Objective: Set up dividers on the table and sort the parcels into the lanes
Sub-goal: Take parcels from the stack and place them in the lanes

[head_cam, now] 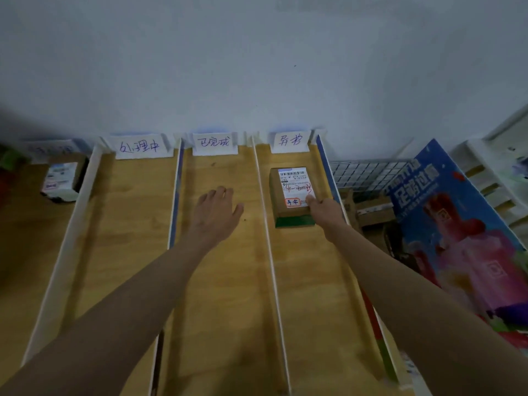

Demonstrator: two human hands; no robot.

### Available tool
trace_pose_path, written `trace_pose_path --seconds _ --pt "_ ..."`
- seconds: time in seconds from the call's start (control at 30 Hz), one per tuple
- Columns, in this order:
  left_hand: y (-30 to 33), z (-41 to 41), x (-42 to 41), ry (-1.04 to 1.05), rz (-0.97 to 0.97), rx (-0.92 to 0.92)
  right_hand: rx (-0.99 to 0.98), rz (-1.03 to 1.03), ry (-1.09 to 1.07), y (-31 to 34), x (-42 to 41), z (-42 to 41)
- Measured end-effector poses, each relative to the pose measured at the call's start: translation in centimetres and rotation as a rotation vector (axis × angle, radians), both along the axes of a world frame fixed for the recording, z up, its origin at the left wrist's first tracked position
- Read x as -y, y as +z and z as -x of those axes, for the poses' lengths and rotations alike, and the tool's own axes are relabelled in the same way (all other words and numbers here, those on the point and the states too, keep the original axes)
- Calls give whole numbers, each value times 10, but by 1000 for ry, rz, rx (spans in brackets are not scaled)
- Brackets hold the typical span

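Note:
Several upright white dividers split the wooden table (223, 295) into lanes: one on the left (57, 252), one left of centre (173, 201), one right of centre (268, 238) and one at the right (328, 167). Handwritten paper labels (214, 142) stand at each lane's far end. A brown parcel (285, 210) with a white shipping label lies in the rightmost lane. My right hand (324, 207) grips its near right corner, thumb on top. My left hand (217, 207) rests flat on the middle lane, fingers spread. A second small parcel (61, 180) sits in the far-left lane.
Beyond the right divider sit a wire mesh panel (365, 172) and loose cardboard boxes (374, 215). A blue printed board (457, 224) leans at the right, with a white rack (500, 172) behind it. A pale wall rises behind the lanes.

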State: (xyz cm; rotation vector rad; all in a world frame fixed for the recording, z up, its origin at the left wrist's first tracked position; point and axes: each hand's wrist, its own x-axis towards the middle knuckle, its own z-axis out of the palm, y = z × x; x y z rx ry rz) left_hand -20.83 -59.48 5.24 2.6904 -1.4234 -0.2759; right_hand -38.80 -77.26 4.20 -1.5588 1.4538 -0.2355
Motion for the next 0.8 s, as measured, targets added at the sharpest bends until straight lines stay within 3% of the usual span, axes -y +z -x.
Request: trace_pose_path --seconds 0.33,0.8 --pt "-53 -24 66 107 -63 -17 -67 -67 109 -73 93 -58" --pt "-87 -48 76 187 -99 -33 -85 -30 152 -106 121 -117"
